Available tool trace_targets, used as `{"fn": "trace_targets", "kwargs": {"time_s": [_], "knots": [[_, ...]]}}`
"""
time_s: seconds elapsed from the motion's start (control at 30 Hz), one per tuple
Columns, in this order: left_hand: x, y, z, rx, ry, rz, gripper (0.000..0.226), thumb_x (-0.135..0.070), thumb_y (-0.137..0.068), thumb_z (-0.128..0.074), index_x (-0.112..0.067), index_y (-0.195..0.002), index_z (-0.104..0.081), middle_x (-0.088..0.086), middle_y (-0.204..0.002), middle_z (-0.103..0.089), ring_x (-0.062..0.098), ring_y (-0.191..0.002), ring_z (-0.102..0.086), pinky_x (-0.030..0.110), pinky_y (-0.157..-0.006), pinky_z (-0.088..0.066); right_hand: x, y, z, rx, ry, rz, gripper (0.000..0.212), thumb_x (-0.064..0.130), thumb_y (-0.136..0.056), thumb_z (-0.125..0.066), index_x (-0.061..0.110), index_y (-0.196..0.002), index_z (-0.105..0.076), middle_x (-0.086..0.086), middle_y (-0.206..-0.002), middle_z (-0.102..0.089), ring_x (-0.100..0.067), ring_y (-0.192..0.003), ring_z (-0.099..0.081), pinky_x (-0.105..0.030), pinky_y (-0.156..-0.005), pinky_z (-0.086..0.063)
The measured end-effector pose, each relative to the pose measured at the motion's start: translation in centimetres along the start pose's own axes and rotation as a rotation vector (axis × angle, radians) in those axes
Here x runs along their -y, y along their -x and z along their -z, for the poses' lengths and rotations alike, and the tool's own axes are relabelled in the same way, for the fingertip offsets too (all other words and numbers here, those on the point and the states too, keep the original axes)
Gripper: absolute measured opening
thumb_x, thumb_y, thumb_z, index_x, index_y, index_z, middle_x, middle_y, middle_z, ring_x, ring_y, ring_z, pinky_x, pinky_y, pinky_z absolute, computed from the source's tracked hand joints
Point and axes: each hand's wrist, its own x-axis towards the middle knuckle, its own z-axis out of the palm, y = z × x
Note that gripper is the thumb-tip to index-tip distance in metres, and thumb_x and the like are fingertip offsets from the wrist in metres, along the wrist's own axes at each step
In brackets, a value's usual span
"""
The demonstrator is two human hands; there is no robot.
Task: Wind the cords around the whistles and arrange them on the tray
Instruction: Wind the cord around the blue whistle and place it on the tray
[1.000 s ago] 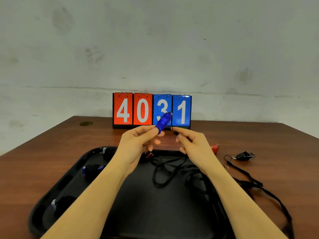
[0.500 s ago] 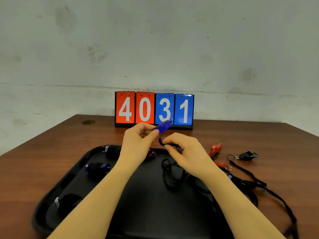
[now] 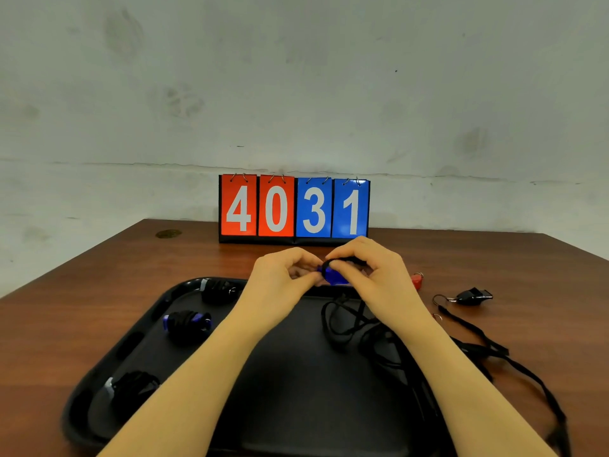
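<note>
Blue whistle (image 3: 333,277) held in the air above the far rim of the black tray (image 3: 296,407), at about 12 o'clock from tray centre. One turn of black cord (image 3: 325,267) crosses its body; the rest of the cord hangs down from the hands to a loose tangle (image 3: 354,324) on the tray at 2 o'clock.

Left hand (image 3: 280,278): fingers curled in, thumb and fingertips pinching the whistle's left end. Right hand (image 3: 372,272): fingers bent over the top, thumb pressing the cord against the whistle. Both hands touching the whistle, knuckles nearly meeting.

On the tray's left side, three wound whistles in a line: one at 11 o'clock (image 3: 219,290), a blue one wrapped in black cord (image 3: 187,323) at 10 o'clock, one at 8 o'clock (image 3: 131,389) near the front corner.

Off the tray, on the wooden table (image 3: 99,291): red whistle (image 3: 417,281) just beyond the right wrist at 2 o'clock; black whistle (image 3: 473,295) farther right, its lanyard (image 3: 514,364) trailing toward 4 o'clock.

Flip scoreboard (image 3: 294,208) at 12 o'clock by the table's far edge, reading 4 0 3 1.
</note>
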Motion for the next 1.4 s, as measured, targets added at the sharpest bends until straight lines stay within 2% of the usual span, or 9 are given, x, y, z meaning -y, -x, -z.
{"fn": "trace_targets", "kwargs": {"time_s": [0.2, 0.33, 0.43, 0.67, 0.73, 0.83, 0.97, 1.13, 1.4], "knots": [[-0.3, 0.1, 0.2, 0.061, 0.037, 0.050, 0.016, -0.010, -0.079, -0.069, -0.023, -0.086, -0.064, -0.006, -0.080, -0.070, -0.003, -0.073, -0.067, 0.009, -0.071, -0.051, 0.3, 0.0, 0.5, -0.007, -0.129, -0.121, 0.016, 0.009, -0.083, -0.065, 0.023, -0.091, -0.069, 0.012, -0.086, -0.066, -0.001, -0.088, -0.061, -0.014, -0.079, -0.049], [-0.6, 0.3, 0.1, 0.140, 0.011, 0.057, 0.014, -0.010, -0.080, -0.068, -0.023, -0.083, -0.065, -0.009, -0.078, -0.070, -0.003, -0.073, -0.066, 0.009, -0.071, -0.051, 0.3, -0.1, 0.9, -0.011, -0.279, -0.263, 0.012, 0.008, -0.081, -0.067, 0.018, -0.087, -0.071, 0.012, -0.065, -0.066, -0.006, -0.056, -0.056, -0.015, -0.059, -0.048], [-0.9, 0.4, 0.2, 0.166, 0.060, 0.059, 0.013, -0.007, -0.079, -0.068, -0.019, -0.084, -0.067, -0.007, -0.079, -0.070, -0.001, -0.074, -0.067, 0.008, -0.069, -0.051, 0.1, -0.2, 1.4, -0.016, -0.402, -0.345, 0.011, 0.006, -0.081, -0.067, 0.016, -0.083, -0.072, 0.005, -0.055, -0.061, -0.007, -0.046, -0.046, -0.017, -0.050, -0.044], [-1.8, 0.6, 0.4, 0.144, 0.282, 0.049, 0.017, 0.000, -0.076, -0.069, -0.016, -0.081, -0.067, -0.001, -0.077, -0.072, 0.010, -0.075, -0.071, 0.019, -0.071, -0.056, -0.3, -0.3, 1.6, 0.032, -0.716, -0.502, 0.010, 0.002, -0.080, -0.062, 0.007, -0.080, -0.071, -0.008, -0.072, -0.068, -0.013, -0.061, -0.062, -0.019, -0.053, -0.049], [-2.0, 0.5, 0.4, 0.096, 0.417, 0.079, 0.017, 0.005, -0.075, -0.067, -0.010, -0.083, -0.067, 0.003, -0.077, -0.073, 0.014, -0.075, -0.071, 0.019, -0.068, -0.056, -0.2, -0.3, 1.2, 0.061, -0.702, -0.494, 0.015, 0.000, -0.085, -0.056, 0.005, -0.081, -0.069, -0.008, -0.061, -0.061, -0.009, -0.045, -0.049, -0.016, -0.041, -0.036], [-1.8, 0.3, 0.5, -0.029, 0.553, 0.107, 0.015, 0.006, -0.076, -0.065, -0.005, -0.087, -0.064, 0.007, -0.074, -0.073, 0.017, -0.072, -0.071, 0.019, -0.065, -0.056, 0.0, -0.1, 0.7, 0.059, -0.679, -0.426, 0.013, 0.002, -0.086, -0.057, 0.004, -0.082, -0.069, -0.005, -0.053, -0.053, -0.009, -0.041, -0.037, -0.018, -0.040, -0.027], [-1.3, -0.1, 0.4, -0.186, 0.513, 0.115, 0.016, 0.000, -0.077, -0.067, -0.013, -0.085, -0.064, 0.003, -0.074, -0.072, 0.013, -0.071, -0.070, 0.019, -0.066, -0.055, 0.4, 0.0, 0.6, 0.079, -0.564, -0.311, 0.008, 0.008, -0.083, -0.064, 0.004, -0.081, -0.070, 0.000, -0.059, -0.061, -0.009, -0.046, -0.041, -0.016, -0.045, -0.035], [-1.0, -0.2, 0.4, -0.215, 0.448, 0.096, 0.016, -0.004, -0.079, -0.067, -0.018, -0.084, -0.062, -0.001, -0.072, -0.069, 0.005, -0.064, -0.067, 0.014, -0.064, -0.054, 1.1, 0.2, 0.5, 0.176, -0.434, -0.229, 0.009, 0.008, -0.085, -0.062, 0.008, -0.081, -0.070, 0.011, -0.053, -0.061, -0.006, -0.046, -0.042, -0.016, -0.052, -0.040], [0.0, -0.6, 0.1, -0.223, 0.204, 0.054, 0.015, -0.008, -0.085, -0.061, -0.022, -0.090, -0.058, -0.008, -0.082, -0.065, 0.002, -0.071, -0.065, 0.011, -0.068, -0.052, 1.5, 0.3, 0.8, 0.210, -0.543, -0.175, 0.017, 0.011, -0.085, -0.059, -0.003, -0.089, -0.069, 0.001, -0.067, -0.067, -0.006, -0.048, -0.043, -0.017, -0.052, -0.040]]}}
